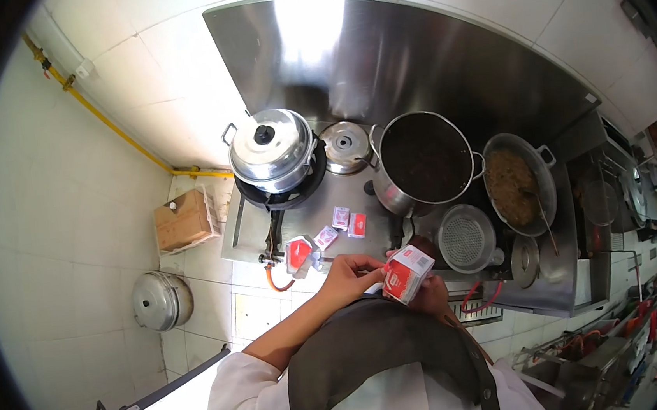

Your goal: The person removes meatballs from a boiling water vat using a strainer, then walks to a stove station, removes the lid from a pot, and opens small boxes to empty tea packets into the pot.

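A red-and-white printed carton [407, 275] is held close in front of my apron. My right hand [431, 297] grips it from below and the right, with most of its fingers hidden behind the carton. My left hand [354, 274] pinches the carton's left edge between thumb and fingers. On the steel counter ahead lie several small red-and-white packets [357, 225]. Near the counter's front edge, left of my left hand, sits a crumpled red-and-white package [300, 254].
A lidded aluminium pot [271, 151] sits on a burner at the left. Behind are a loose lid [345, 147] and a tall pot of dark liquid [427, 157]. To the right are a perforated strainer [467, 238] and a pan of brown food [513, 185] with a ladle. A cardboard box [181, 220] stands left.
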The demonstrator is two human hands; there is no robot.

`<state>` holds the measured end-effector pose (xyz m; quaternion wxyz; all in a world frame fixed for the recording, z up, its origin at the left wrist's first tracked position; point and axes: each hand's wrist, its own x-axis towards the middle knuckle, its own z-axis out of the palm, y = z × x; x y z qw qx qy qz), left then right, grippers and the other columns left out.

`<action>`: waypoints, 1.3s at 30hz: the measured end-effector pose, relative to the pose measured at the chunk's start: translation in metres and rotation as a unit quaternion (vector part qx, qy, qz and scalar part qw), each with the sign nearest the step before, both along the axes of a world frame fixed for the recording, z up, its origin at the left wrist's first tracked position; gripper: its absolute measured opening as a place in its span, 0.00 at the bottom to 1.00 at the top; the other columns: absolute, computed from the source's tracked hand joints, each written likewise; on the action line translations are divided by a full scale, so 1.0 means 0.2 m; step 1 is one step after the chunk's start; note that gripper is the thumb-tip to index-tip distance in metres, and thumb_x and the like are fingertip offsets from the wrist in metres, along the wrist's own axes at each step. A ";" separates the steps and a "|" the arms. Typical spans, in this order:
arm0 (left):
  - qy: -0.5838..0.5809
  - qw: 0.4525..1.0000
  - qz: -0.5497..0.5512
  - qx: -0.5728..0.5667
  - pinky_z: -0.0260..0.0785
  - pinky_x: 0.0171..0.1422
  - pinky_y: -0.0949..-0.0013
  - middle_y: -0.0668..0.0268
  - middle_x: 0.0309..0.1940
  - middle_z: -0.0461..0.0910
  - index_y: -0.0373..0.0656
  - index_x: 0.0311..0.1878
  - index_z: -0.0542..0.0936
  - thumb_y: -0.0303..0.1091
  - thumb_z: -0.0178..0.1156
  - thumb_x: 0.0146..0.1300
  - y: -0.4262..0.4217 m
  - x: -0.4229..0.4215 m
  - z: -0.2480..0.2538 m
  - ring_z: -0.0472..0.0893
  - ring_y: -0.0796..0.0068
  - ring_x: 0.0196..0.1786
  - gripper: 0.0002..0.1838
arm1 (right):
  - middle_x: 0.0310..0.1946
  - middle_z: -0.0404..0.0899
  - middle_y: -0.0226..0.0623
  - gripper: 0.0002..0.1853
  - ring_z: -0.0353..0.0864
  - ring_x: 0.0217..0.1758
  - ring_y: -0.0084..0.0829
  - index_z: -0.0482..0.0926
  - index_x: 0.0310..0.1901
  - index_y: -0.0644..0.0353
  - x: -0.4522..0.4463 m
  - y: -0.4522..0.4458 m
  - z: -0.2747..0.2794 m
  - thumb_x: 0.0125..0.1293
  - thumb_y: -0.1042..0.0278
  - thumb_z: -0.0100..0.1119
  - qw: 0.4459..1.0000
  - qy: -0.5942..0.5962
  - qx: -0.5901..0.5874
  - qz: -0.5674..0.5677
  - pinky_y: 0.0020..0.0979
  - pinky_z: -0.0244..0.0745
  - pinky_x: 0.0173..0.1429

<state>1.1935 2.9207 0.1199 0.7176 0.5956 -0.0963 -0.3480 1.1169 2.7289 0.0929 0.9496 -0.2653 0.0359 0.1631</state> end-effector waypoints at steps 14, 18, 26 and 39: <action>-0.098 0.990 -0.004 0.101 0.73 0.36 0.79 0.67 0.29 0.81 0.32 0.37 0.81 0.28 0.63 0.58 0.00 0.04 0.11 0.78 0.84 0.32 0.08 | 0.50 0.73 0.36 0.39 0.75 0.55 0.29 0.62 0.61 0.65 0.09 0.06 0.09 0.45 0.69 0.69 0.925 -0.191 -0.306 -0.116 0.31 0.70 0.59; -0.231 0.966 -0.005 0.119 0.72 0.34 0.76 0.67 0.25 0.79 0.33 0.34 0.80 0.26 0.63 0.55 -0.01 0.05 0.08 0.76 0.83 0.29 0.06 | 0.46 0.73 0.34 0.36 0.75 0.51 0.26 0.63 0.57 0.64 0.07 0.05 0.06 0.44 0.72 0.69 0.897 -0.162 -0.395 -0.115 0.29 0.70 0.57; -0.197 0.978 -0.013 0.060 0.74 0.42 0.75 0.68 0.31 0.78 0.35 0.36 0.78 0.26 0.65 0.55 0.02 0.06 0.09 0.78 0.82 0.35 0.08 | 0.49 0.68 0.38 0.36 0.78 0.43 0.32 0.64 0.55 0.63 0.06 0.06 0.11 0.47 0.53 0.67 0.994 -0.075 -0.056 -0.046 0.33 0.78 0.39; -0.295 0.955 0.007 0.033 0.76 0.43 0.71 0.61 0.34 0.81 0.37 0.37 0.80 0.29 0.69 0.50 0.01 -0.06 0.22 0.82 0.72 0.38 0.11 | 0.46 0.69 0.34 0.38 0.75 0.53 0.30 0.59 0.59 0.58 -0.01 0.07 0.16 0.47 0.61 0.67 0.984 -0.062 -0.122 -0.111 0.32 0.71 0.60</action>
